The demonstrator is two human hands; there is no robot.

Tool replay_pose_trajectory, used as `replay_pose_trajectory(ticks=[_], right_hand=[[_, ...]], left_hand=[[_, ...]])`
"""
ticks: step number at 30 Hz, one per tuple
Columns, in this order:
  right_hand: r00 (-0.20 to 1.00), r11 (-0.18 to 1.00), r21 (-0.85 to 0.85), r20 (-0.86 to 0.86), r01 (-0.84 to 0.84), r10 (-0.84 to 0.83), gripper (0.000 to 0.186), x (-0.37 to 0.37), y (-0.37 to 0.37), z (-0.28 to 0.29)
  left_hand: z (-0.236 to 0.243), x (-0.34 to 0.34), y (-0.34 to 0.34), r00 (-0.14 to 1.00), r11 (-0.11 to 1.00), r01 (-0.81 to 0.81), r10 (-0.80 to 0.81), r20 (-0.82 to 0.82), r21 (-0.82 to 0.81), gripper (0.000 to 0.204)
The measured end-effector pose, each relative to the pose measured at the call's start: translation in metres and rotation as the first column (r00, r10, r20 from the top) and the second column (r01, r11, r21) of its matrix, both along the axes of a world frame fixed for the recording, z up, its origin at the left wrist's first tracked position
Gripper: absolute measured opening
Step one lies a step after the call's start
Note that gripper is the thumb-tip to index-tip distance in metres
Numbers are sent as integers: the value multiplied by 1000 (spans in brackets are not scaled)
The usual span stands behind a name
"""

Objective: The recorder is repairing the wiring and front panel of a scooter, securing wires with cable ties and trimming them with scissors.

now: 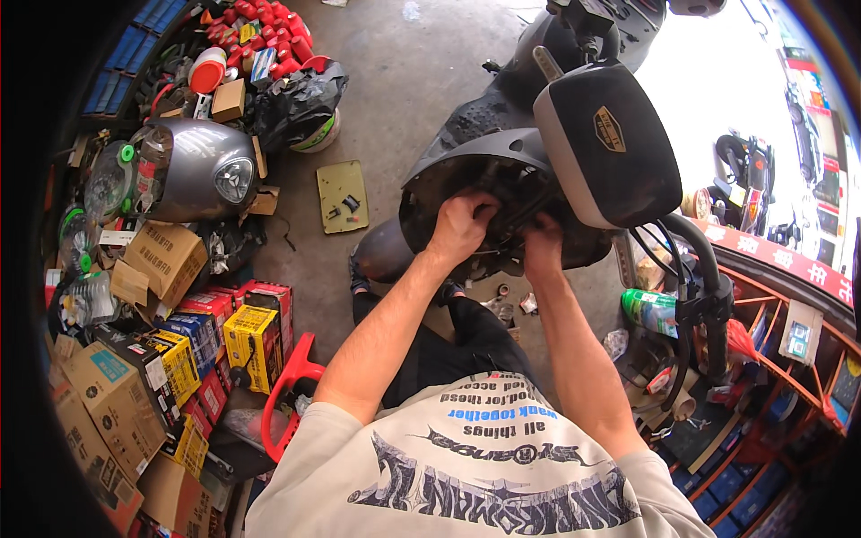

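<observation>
In front of me stands a dark grey scooter, its opened front shell [516, 143] exposing a shadowed cavity with dark wiring. My left hand [462, 224] reaches into that opening with curled fingers pinched together; whatever they hold is hidden. Close by on the right, my right hand [542, 247] is also inside the cavity, its fingers bent inward and partly lost in shadow. What it grips cannot be made out. Above my right hand hangs a black and grey head cover [596, 134] with a gold emblem. Part of the front wheel's mudguard [386, 251] shows below the shell.
An olive tray [332, 184] with small black parts lies on the floor. At left are a grey headlight fairing [202, 161], stacked cartons [166, 260], and a red curved handle [282, 394]. Cables and a black handlebar [708, 305] stand at right, beside an orange rack [780, 359].
</observation>
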State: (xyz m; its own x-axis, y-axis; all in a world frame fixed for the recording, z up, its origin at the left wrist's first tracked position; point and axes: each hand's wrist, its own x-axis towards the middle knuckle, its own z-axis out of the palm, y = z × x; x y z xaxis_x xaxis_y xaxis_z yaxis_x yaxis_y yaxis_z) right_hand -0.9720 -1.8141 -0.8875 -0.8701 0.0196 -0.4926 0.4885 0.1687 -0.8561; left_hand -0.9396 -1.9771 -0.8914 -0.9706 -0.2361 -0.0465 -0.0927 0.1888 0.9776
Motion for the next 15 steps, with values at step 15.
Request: replay_pose_trajectory(ticks=[15], right_hand=[[991,989,-89,42,-121,125,32,-8,14,-5]], left_hand=[[9,8,3,997,992,-42,33,72,120,11]])
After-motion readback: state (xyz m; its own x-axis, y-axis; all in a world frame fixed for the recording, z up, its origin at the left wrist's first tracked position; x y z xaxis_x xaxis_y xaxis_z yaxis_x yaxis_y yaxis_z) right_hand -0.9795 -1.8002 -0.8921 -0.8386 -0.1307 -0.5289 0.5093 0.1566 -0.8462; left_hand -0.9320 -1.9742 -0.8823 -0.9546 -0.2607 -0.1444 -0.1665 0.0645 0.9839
